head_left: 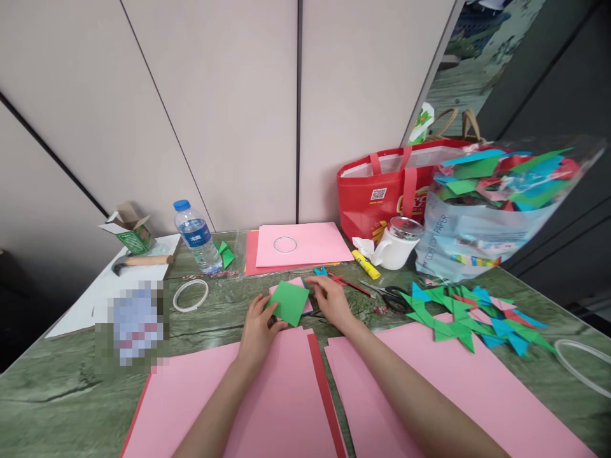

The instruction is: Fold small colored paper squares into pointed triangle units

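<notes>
Left hand: our left hand (258, 332) pinches the near corner of the green paper square (289, 303).
Right hand: our right hand (330, 300) lies spread, fingertips at the square's far edge.
Green square: between both hands, atop a pink square (301, 284).
Nearby: scissors (387, 293) just right of the right hand; folded paper stars (465, 316) farther right; pink sheets (286, 394) under our wrists.

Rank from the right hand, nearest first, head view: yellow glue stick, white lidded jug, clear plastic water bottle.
From the right hand:
1. Yellow glue stick, just beyond it to the right.
2. White lidded jug, farther right, behind.
3. Clear plastic water bottle, far left.
</notes>
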